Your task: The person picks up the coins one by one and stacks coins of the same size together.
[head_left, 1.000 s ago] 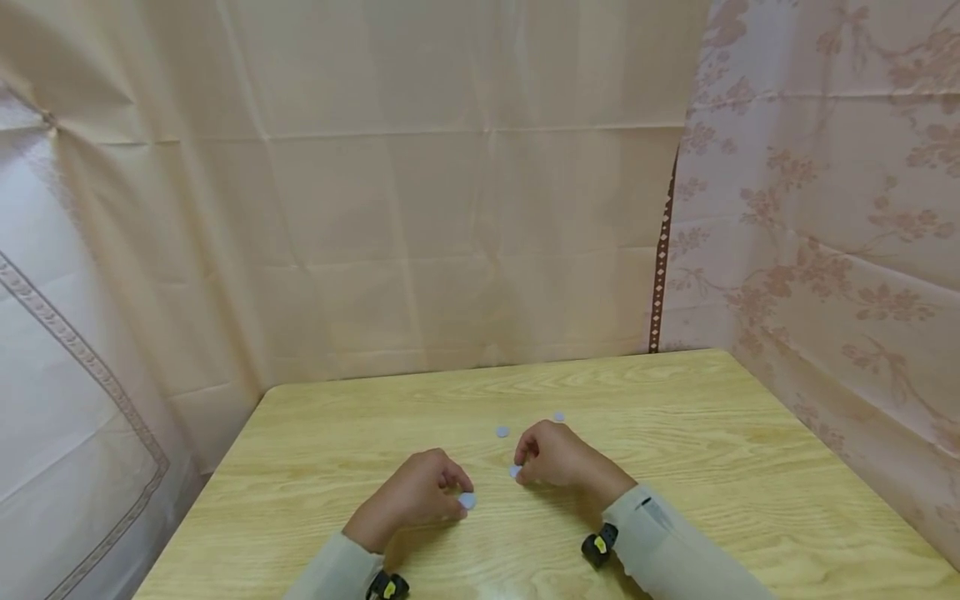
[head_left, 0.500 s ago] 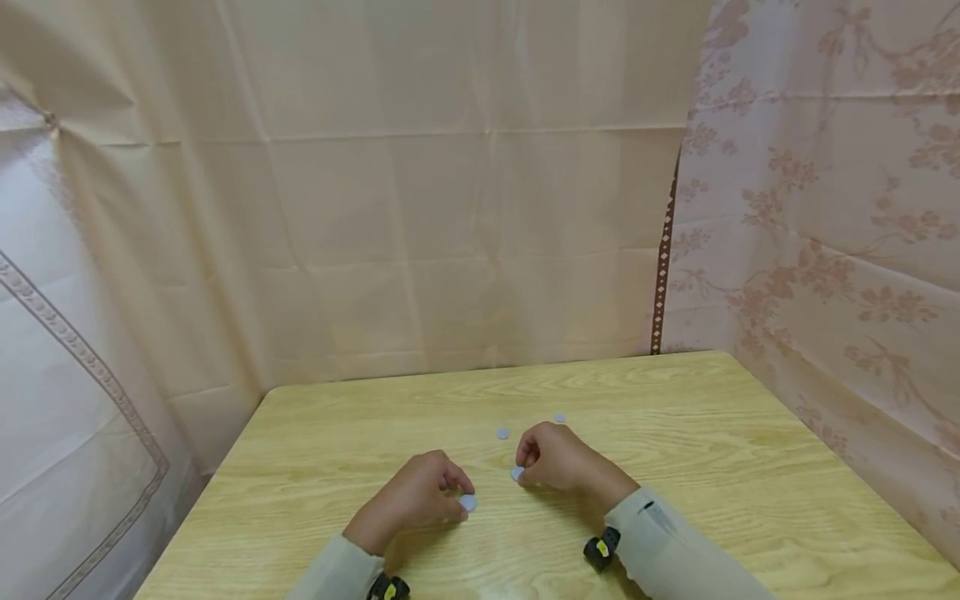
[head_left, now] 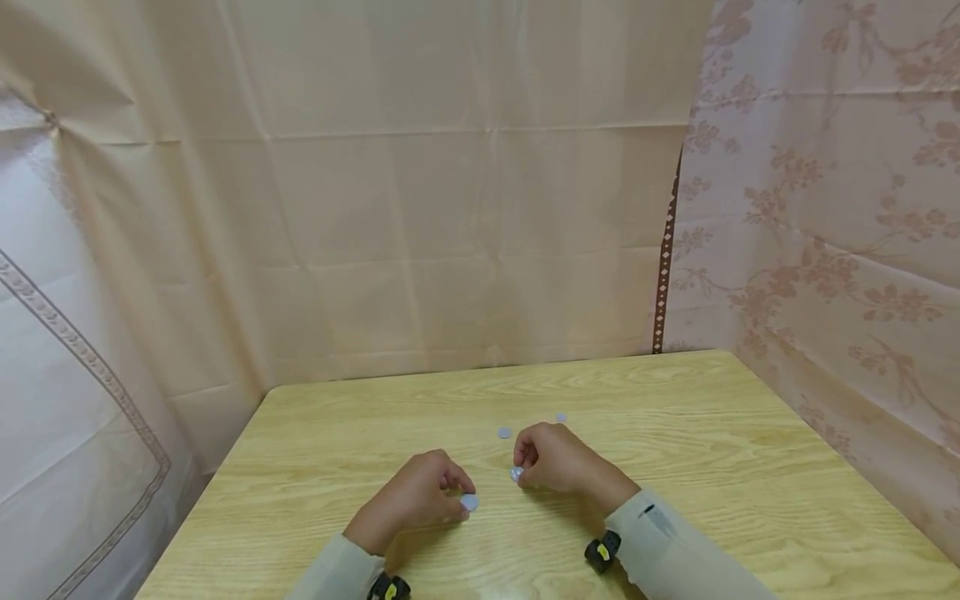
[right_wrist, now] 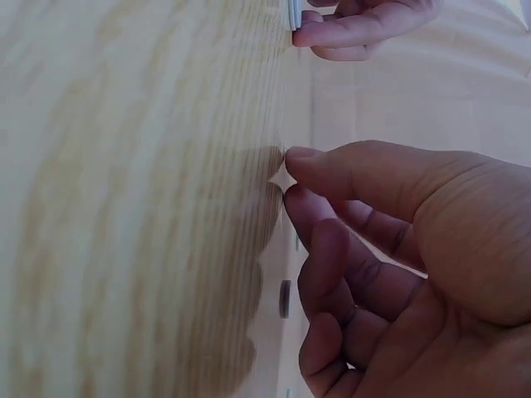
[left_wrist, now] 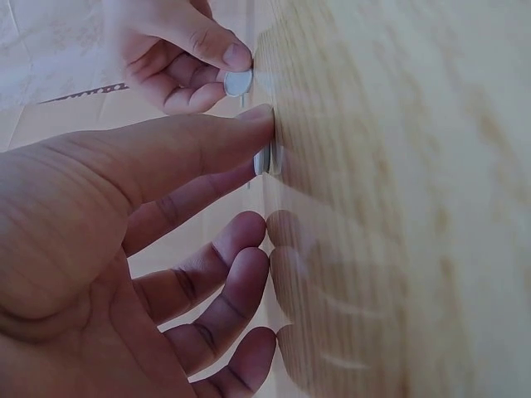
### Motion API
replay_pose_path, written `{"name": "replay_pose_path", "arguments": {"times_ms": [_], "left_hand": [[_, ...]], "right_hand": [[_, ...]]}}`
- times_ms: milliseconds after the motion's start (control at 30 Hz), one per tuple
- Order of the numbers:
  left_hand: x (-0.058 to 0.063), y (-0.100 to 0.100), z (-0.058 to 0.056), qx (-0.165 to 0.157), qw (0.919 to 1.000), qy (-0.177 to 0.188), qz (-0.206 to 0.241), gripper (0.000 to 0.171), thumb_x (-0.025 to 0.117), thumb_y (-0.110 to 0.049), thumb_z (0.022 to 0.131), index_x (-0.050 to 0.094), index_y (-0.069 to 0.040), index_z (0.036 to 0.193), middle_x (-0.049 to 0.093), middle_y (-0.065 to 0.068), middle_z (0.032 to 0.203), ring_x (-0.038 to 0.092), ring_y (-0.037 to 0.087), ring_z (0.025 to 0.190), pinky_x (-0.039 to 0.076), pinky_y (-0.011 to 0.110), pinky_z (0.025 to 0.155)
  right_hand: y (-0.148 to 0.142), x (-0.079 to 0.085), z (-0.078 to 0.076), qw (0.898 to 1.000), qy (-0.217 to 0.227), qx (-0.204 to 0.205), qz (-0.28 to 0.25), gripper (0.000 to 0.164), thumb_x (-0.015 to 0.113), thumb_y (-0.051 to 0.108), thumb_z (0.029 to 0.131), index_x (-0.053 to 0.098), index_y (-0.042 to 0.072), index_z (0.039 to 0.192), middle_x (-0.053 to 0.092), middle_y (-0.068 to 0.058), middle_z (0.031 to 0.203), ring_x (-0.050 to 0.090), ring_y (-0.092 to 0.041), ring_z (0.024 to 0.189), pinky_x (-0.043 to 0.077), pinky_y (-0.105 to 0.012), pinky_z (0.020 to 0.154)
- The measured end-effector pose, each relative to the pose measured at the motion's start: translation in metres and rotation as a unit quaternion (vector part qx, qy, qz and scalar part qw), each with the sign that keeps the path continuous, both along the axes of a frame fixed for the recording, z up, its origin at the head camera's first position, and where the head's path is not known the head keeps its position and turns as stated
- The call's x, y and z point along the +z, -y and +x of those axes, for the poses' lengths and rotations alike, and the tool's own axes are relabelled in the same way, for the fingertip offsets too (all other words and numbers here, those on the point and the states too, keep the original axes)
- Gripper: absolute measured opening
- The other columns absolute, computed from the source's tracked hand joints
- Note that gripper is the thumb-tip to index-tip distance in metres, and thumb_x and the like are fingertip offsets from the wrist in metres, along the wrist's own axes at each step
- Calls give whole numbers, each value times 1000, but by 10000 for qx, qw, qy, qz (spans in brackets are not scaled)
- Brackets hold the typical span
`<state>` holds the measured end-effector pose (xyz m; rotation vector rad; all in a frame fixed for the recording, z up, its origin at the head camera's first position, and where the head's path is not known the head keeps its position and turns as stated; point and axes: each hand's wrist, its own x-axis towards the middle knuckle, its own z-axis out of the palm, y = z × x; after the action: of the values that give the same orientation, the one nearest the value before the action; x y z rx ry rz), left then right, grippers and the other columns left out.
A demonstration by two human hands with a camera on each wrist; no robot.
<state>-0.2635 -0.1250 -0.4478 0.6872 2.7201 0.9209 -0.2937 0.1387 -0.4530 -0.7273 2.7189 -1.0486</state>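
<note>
My left hand [head_left: 422,493] rests low over the wooden table and pinches a round, pale silver coin [head_left: 469,502] between thumb and forefinger. Edge-on in the right wrist view, it looks like more than one coin [right_wrist: 294,15] laid together. To the right, my right hand [head_left: 558,458] holds another coin [head_left: 517,474] at its thumb tip, with the fingers curled. From the left wrist view that coin [left_wrist: 238,83] shows its face, tilted up close to the tabletop. The other fingers of the left hand [left_wrist: 224,290] touch the table, loosely bent.
Beyond the right hand, one coin [head_left: 504,433] lies flat on the table [head_left: 360,417]. Another coin [head_left: 561,417] lies farther back, just past the knuckles. A beige curtain [head_left: 450,250] hangs behind the far edge, and a flowered curtain [head_left: 840,250] on the right.
The right hand's coin has turned slightly and now catches the light. Both hands stay almost in place; the two loose coins have not moved.
</note>
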Motion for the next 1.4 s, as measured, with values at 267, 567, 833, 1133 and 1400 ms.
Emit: {"name": "replay_pose_path", "arguments": {"times_ms": [267,567,833,1133,1400], "left_hand": [[-1,-2,1,34,10000,16,-44,20,92,-19,77,83,-21,95,67,-7,98,58,15,91,50,37,81],[3,-3,0,-64,10000,-55,-5,21,91,-17,78,83,-18,97,68,-6,98,60,15,92,53,39,82],[4,-5,-1,-102,9999,-1,16,20,92,-17,77,82,-20,94,72,-6,100,61,16,94,53,43,85],[-3,-8,-1,-43,10000,-21,-50,20,92,-20,77,82,-22,95,70,-7,100,61,15,94,53,40,85],[-1,-1,0,-22,10000,-66,-43,20,92,-19,77,83,-19,96,70,-5,101,63,17,95,55,47,86]], "right_hand": [[-2,0,1,9991,229,270,-211,16,81,6,87,77,14,100,67,3,75,58,-10,62,48,-26,56],[-5,2,-2,9992,201,322,-133,11,82,8,87,80,13,97,70,7,77,58,-8,67,50,-25,61],[-10,1,-2,9990,354,223,-174,14,86,7,83,80,12,95,70,8,76,62,-10,71,52,-25,64],[-14,-2,-2,9990,350,268,-58,15,86,7,82,81,13,95,69,6,78,60,-12,74,51,-26,64],[-11,-2,-7,9980,452,396,-181,17,87,9,82,81,14,97,68,5,78,57,-10,71,49,-25,61]]}}
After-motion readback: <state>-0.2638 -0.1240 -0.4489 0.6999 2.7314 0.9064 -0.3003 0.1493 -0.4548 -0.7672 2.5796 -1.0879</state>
